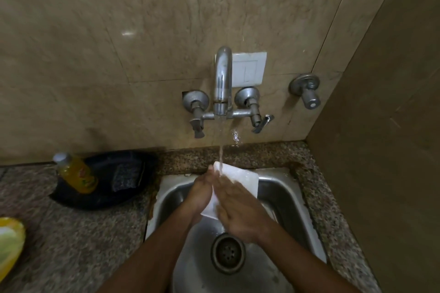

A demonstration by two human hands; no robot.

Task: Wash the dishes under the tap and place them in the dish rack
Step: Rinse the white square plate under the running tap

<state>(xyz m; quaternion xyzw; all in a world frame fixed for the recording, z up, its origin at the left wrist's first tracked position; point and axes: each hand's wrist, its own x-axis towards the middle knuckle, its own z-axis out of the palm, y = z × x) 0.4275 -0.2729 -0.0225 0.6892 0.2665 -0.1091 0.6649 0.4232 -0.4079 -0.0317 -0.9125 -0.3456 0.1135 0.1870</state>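
Head view looks down on a steel sink (281,188) set in a speckled stone counter (78,233), with a wall tap (222,83) running a thin stream of water (221,147) straight onto a white dish (240,177) held over the basin. It looks like a flat, square-cornered plate or tray, tilted up on edge with its far corner under the flow. The left hand (198,194) holds it from the left side, fingers running up along its edge; how far they wrap behind cannot be told. The right hand (238,209) lies flat against its face with fingers fairly straight, pressing or rubbing rather than gripping. The step in hand is judged to be rinsing this one dish. No dish rack shows in this view, so where the dish must go cannot be told from here. The next move likely calls for turning the dish so the water reaches its back and lower part, letting it drip over the drain (228,253), then taking a firm hold, since it is wet and may slip. To the left stand a yellow bottle (76,173) and a scrub pad (123,177) in a dark pan (133,197), and a yellow-rimmed plate (9,242) sits at the counter's near-left edge.
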